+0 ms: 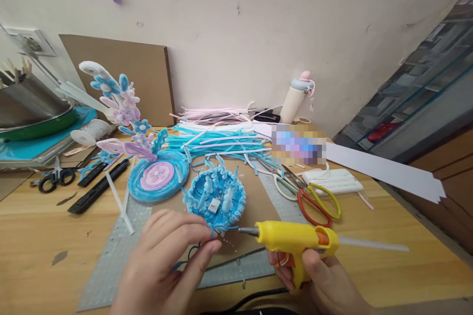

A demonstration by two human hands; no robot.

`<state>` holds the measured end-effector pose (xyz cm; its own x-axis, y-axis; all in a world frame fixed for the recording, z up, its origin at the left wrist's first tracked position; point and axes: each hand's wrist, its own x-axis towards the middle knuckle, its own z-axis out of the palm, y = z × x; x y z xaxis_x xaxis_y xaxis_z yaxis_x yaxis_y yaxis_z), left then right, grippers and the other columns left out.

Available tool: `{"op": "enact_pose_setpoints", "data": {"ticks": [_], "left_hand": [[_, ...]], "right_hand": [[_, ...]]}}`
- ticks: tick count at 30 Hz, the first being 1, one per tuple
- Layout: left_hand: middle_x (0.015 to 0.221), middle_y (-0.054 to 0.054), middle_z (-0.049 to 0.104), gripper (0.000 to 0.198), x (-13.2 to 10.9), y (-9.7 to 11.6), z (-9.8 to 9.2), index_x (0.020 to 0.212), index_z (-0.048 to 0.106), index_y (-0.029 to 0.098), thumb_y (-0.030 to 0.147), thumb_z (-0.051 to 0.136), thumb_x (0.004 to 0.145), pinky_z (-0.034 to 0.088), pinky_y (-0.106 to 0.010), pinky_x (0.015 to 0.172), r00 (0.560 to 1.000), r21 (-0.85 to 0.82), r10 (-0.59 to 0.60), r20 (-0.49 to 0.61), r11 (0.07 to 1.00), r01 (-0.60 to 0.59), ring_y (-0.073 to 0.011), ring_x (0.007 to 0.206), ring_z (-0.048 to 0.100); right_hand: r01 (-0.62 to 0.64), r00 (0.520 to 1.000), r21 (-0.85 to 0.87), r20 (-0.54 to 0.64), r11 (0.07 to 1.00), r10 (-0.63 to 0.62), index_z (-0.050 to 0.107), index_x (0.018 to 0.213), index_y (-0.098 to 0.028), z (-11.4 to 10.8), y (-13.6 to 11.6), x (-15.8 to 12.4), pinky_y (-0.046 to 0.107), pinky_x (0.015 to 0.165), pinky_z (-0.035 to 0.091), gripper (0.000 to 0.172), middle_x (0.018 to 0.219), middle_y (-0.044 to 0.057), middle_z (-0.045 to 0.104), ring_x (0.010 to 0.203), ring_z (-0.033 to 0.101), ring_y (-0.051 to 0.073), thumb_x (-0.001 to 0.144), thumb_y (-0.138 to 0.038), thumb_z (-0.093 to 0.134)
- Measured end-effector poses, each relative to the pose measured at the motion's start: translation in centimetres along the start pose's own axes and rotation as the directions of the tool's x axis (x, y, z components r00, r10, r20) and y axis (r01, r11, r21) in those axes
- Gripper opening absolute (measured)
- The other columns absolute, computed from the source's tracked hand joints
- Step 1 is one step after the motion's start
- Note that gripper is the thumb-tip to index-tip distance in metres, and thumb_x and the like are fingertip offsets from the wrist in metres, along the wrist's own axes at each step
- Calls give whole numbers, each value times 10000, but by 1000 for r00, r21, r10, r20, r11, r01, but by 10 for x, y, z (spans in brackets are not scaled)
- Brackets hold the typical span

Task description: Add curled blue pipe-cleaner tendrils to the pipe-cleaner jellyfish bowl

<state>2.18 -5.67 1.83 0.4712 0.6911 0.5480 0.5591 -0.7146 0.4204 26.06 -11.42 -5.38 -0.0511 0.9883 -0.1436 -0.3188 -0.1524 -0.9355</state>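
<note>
My right hand [318, 275] is wrapped round the handle of a yellow hot glue gun [288, 238], with a clear glue stick [373, 244] jutting from its back. The metal nozzle points left, close to a thin blue strand. My left hand [173, 251] pinches a thin blue pipe cleaner [213, 234] between thumb and finger at the near rim of a blue fuzzy bowl shape [240, 206]. Inside that bowl stand curly blue pieces and a small white block [214, 205]. Left of it rests a coiled blue disc [136, 189] with a pink centre, a flower-covered arch [125, 103] rising behind.
Blue pipe cleaners [221, 140] lie in a heap at the back. Scissors with red and yellow handles [314, 209] are at right, black-handled scissors [57, 177] and a black cutter [98, 187] at left. A bottle [294, 101] stands by the wall. The gun's cord [254, 295] runs along the front.
</note>
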Motion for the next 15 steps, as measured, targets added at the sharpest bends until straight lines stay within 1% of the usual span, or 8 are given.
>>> {"op": "enact_pose_setpoints", "data": {"ticks": [3,6,11,15], "left_hand": [[852,9,684,156,0,-1,-1,914,604,218,90,631,828,470,-301,751,997,99,72,-19,993,-70,-147,790,635],[855,7,687,174,-1,-2,-3,917,619,210,73,646,813,439,-318,781,991,165,124,-41,980,-116,-150,785,625],[854,-10,708,168,-3,-4,-7,914,646,197,93,688,789,407,-341,809,979,251,198,-49,951,-180,-169,791,621],[859,-15,720,177,-2,-5,-6,918,659,198,90,700,785,403,-351,823,976,277,213,-42,941,-194,-177,809,624]], "right_hand": [[-17,999,45,-38,999,19,709,747,-182,5,-2,-1,283,510,350,491,697,45,616,529,452,128,729,-670,668],[-18,998,57,-67,998,22,695,740,-182,8,-4,0,286,512,361,483,748,57,632,540,446,127,719,-664,682],[3,1000,3,-23,1000,-2,710,809,-175,4,-1,0,285,526,366,527,701,35,574,553,433,127,748,-693,630],[-4,1000,-20,5,1000,4,684,830,-174,0,6,1,294,534,393,540,699,34,562,558,439,133,778,-702,585]]}}
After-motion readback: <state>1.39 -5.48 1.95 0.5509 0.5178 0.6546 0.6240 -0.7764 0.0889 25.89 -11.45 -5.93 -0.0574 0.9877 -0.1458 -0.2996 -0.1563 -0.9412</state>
